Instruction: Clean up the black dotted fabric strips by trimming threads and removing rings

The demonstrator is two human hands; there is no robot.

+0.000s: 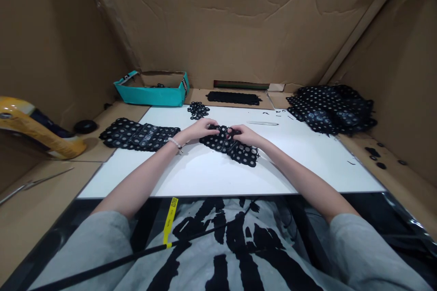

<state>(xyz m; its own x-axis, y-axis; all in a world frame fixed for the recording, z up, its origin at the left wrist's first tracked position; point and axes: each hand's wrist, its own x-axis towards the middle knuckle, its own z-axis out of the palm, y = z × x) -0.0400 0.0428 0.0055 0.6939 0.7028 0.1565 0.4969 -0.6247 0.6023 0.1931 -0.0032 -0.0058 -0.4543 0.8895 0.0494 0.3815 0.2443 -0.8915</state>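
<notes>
A strip of black sheet with rows of round holes (244, 153) lies at an angle on the white board (205, 177) in front of me. My left hand (204, 130) grips the strip's upper left part, its fingers bent over the edge. At the strip's top edge, my right hand (243, 134) pinches with thumb and fingers; a dark loop shows at the fingertips, and I cannot tell if it is a loose ring or part of the sheet. A small pile of black rings (198, 110) sits just beyond my left hand. Another holed black strip (141, 135) lies to the left.
A teal box (153, 95) and a stack of black strips (234, 97) stand at the back. Holed black sheets (331, 109) are heaped at right. A white pen-like tool (262, 123) lies behind my right hand. Scissors (32, 184) and a yellow bottle (41, 129) are left.
</notes>
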